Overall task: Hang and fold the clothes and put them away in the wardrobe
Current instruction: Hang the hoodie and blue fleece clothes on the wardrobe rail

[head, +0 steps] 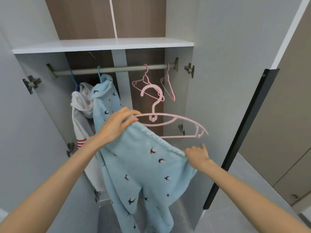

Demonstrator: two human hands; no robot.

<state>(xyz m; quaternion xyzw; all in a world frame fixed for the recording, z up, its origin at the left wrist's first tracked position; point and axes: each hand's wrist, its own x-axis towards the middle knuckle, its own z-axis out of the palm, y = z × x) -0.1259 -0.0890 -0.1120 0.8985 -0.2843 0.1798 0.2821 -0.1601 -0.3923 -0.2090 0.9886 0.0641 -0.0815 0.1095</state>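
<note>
Hanging step: left hand grips waistband of blue trousers plus, seemingly, pink hanger; right hand pinches the other end; next, probably drape over hanger bar, hook onto rail.

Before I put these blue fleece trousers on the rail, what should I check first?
1. Left hand grips waistband of light blue bird-print fleece trousers plus pink plastic hanger: ok.
2. Right hand pinches waistband's other end: ok.
3. Trousers draped over hanger: not ok, its arms show bare.
4. Free gap on grey metal rail: ok, mid-rail.
5. White wardrobe doors open: ok.
</note>
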